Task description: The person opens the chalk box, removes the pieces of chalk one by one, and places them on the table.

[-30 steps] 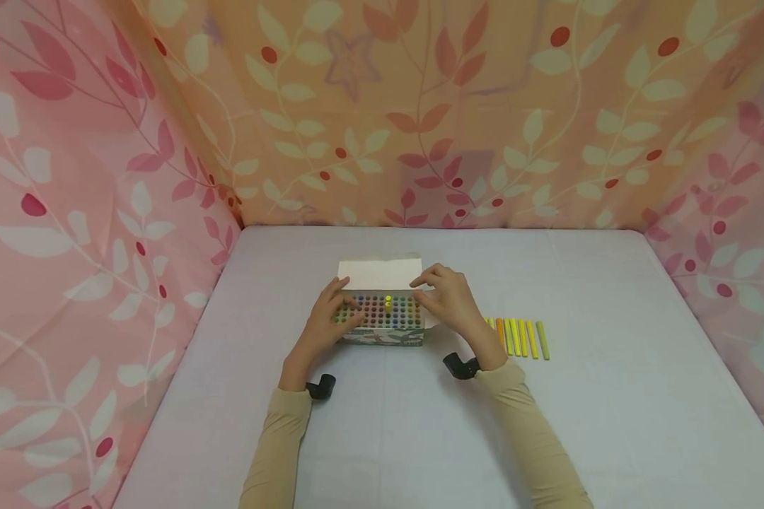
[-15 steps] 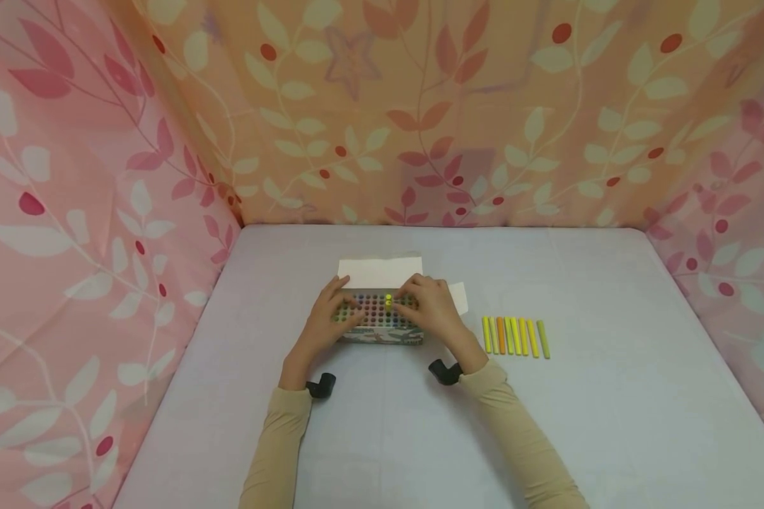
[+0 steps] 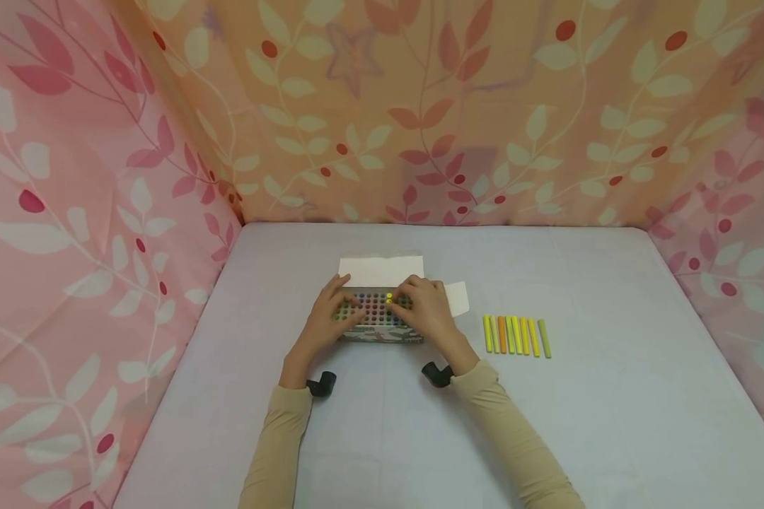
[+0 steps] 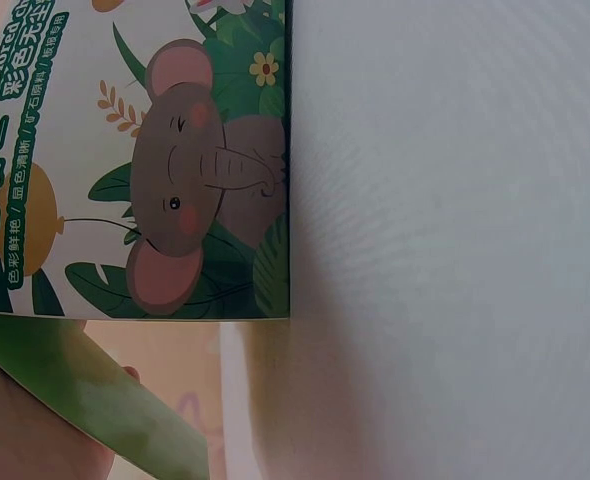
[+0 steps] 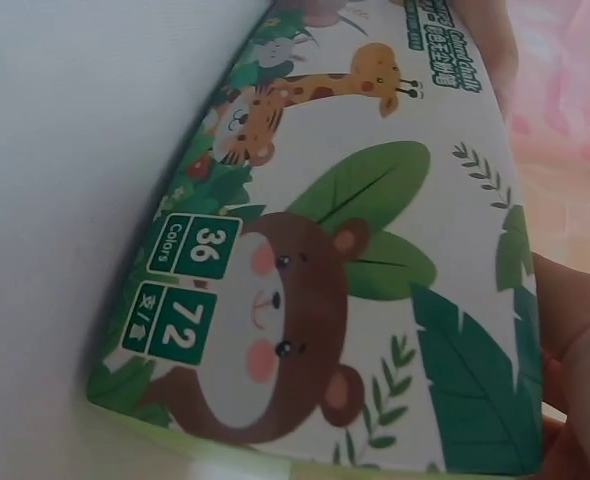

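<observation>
Loose chalk sticks (image 3: 516, 336) lie right of the chalk box (image 3: 382, 336).

The worktop (image 3: 611, 424) has wide free room at the near side and on the far right, where a hand can pass without meeting anything. In the middle stands the chalk box (image 3: 382, 334), with its open lid flap (image 3: 380, 270) lying behind it and a side flap (image 3: 458, 297) lying to its right. Both hands rest over the box top, so the way down to it is covered. A row of loose chalk sticks (image 3: 516, 335) lies to the right of the box, with a narrow free strip between them. The patterned cloth walls (image 3: 70, 212) close the left, back and right sides.
</observation>
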The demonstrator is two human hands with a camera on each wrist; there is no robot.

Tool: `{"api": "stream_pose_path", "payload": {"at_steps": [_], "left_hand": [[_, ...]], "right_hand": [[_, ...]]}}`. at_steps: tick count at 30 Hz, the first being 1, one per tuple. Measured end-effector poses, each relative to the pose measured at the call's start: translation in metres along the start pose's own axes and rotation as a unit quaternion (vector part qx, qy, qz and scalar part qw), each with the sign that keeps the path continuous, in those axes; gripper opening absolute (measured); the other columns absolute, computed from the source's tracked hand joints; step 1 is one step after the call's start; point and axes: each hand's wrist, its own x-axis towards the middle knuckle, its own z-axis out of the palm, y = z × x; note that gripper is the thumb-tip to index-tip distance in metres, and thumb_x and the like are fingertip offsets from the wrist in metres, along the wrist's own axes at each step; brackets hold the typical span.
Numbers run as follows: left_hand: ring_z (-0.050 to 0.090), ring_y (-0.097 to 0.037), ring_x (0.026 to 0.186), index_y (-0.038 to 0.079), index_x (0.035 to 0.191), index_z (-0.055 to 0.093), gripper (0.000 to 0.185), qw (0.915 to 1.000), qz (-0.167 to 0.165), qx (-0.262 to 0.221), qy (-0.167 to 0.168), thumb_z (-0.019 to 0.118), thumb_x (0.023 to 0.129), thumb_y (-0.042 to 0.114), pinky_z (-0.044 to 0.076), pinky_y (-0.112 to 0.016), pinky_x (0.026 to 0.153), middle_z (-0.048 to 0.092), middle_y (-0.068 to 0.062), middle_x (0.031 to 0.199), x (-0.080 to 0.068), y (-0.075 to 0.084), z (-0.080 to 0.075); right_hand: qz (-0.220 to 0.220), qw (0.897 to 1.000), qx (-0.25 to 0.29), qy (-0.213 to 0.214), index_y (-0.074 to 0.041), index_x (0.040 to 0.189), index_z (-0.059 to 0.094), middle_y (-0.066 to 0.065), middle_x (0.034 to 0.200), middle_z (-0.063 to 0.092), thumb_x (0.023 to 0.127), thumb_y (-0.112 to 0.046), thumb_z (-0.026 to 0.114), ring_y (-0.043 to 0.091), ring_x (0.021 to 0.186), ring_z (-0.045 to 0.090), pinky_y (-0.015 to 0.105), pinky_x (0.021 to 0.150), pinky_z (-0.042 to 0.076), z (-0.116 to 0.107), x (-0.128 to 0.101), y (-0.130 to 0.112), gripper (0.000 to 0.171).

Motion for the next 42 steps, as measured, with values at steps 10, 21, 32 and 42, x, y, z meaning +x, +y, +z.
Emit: {"api": "stream_pose_path", "payload": {"at_steps": [10,21,32,42], "left_hand": [[0.013,-0.03,0.142,0.023,0.093,0.06,0.025,1.0,-0.004,-0.001,-0.002,0.063,0.085,0.046,0.02,-0.059,0.108,0.028,0.004,0.15,0.001,-0.002,0.0],[0.013,-0.026,0.142,0.023,0.093,0.061,0.026,0.9999,-0.014,-0.005,-0.002,0.063,0.084,0.047,0.02,-0.057,0.109,0.028,0.006,0.15,0.001,0.0,0.0],[0.014,-0.03,0.142,0.022,0.093,0.061,0.026,1.0,0.001,-0.001,0.003,0.063,0.085,0.046,0.02,-0.06,0.108,0.029,0.001,0.15,0.0,-0.002,0.0],[0.014,-0.03,0.142,0.022,0.092,0.06,0.025,1.0,-0.007,-0.001,0.001,0.064,0.084,0.046,0.02,-0.059,0.108,0.029,0.003,0.15,0.0,0.0,-0.001]], "right_hand": [[-0.007,1.0,0.011,0.021,-0.016,0.08,0.069,-0.002,0.085,0.061,0.077,-0.03,0.076,0.018,0.075,0.057,0.044,0.085,0.039,0.003,0.0,-0.002,0.016],[0.005,0.999,0.029,0.032,-0.016,0.081,0.069,-0.003,0.082,0.06,0.079,-0.028,0.074,0.013,0.071,0.053,0.042,0.086,0.039,-0.001,0.002,-0.005,0.013],[0.009,0.995,0.081,0.063,-0.016,0.085,0.067,-0.002,0.086,0.062,0.082,-0.028,0.071,0.012,0.074,0.057,0.039,0.082,0.039,-0.013,0.002,-0.008,0.013],[0.002,0.991,0.095,0.092,-0.015,0.089,0.066,-0.001,0.086,0.063,0.083,-0.024,0.07,0.015,0.075,0.059,0.04,0.08,0.042,-0.022,-0.001,-0.008,0.011]]}}
